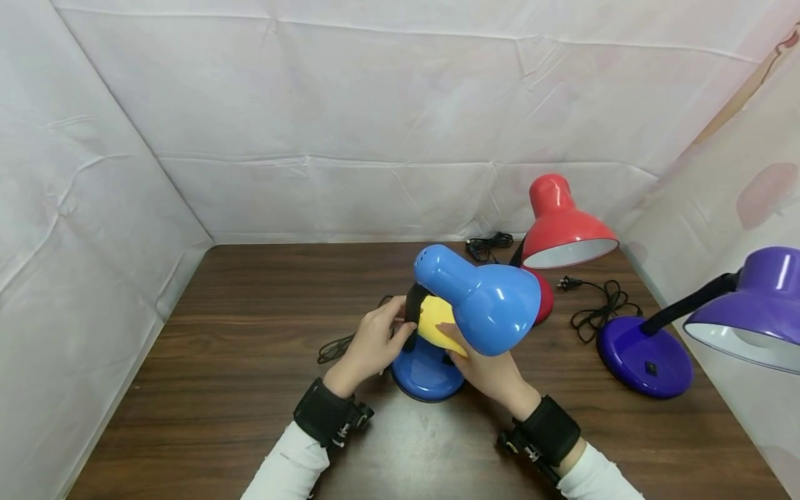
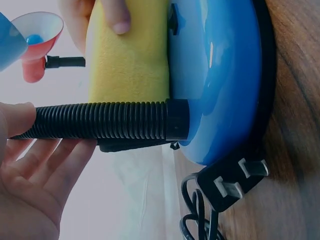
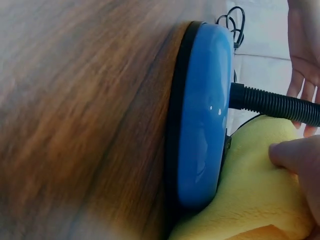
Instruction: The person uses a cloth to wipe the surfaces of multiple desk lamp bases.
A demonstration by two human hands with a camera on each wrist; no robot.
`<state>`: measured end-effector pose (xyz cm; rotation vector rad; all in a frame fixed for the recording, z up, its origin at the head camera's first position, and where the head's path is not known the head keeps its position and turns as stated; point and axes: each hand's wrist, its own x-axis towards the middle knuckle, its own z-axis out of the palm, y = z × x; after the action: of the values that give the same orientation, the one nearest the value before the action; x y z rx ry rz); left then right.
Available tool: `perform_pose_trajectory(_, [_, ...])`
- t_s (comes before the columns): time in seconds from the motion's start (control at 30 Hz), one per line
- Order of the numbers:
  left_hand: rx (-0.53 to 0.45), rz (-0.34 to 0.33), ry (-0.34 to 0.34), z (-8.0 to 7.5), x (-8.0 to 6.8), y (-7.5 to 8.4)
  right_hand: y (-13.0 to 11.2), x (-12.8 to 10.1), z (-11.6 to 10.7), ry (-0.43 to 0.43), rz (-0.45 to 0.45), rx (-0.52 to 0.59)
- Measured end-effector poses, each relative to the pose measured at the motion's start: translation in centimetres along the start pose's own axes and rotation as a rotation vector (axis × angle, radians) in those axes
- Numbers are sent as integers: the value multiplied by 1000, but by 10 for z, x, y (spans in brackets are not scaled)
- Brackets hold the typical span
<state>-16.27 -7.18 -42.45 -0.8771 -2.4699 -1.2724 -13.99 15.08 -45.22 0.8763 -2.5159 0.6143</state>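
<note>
A blue desk lamp (image 1: pixel 428 375) stands upright at the middle of the table, its shade tilted to the right. My left hand (image 1: pixel 375 337) holds the ribbed black neck (image 2: pixel 110 121), thumb on one side and fingers on the other. On the right side, under the shade, my right hand (image 1: pixel 490 371) grips a folded yellow cloth (image 1: pixel 432 318). The cloth lies between the neck and that hand, close over the lamp's base (image 3: pixel 205 115). Part of the right hand is hidden by the shade in the head view.
A red lamp (image 1: pixel 565 232) stands behind to the right, and a purple lamp (image 1: pixel 646 357) at the right edge. Coiled black cords lie by the lamps, including one with a two-pin plug (image 2: pixel 232 180) beside the blue base. White sheeting (image 1: pixel 400 104) encloses the wooden table (image 1: pixel 250 347).
</note>
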Motion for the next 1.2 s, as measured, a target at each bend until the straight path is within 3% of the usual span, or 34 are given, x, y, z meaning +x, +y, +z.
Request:
perform_pose_trajectory(0.23, [-1, -8, 2, 2, 0, 1, -8, -3, 2, -126, -74, -191])
perform_pose_trajectory(0.53, [-30, -18, 13, 3, 0, 0, -19, -5, 3, -165, -124, -321])
perform_pose_trajectory(0.93, [-49, -25, 47, 4, 0, 1, -33, -21, -3, -229, -77, -299])
perform_pose_trajectory(1.2, [-42, -23, 50, 4, 0, 0, -47, -34, -10, -206, -143, -308])
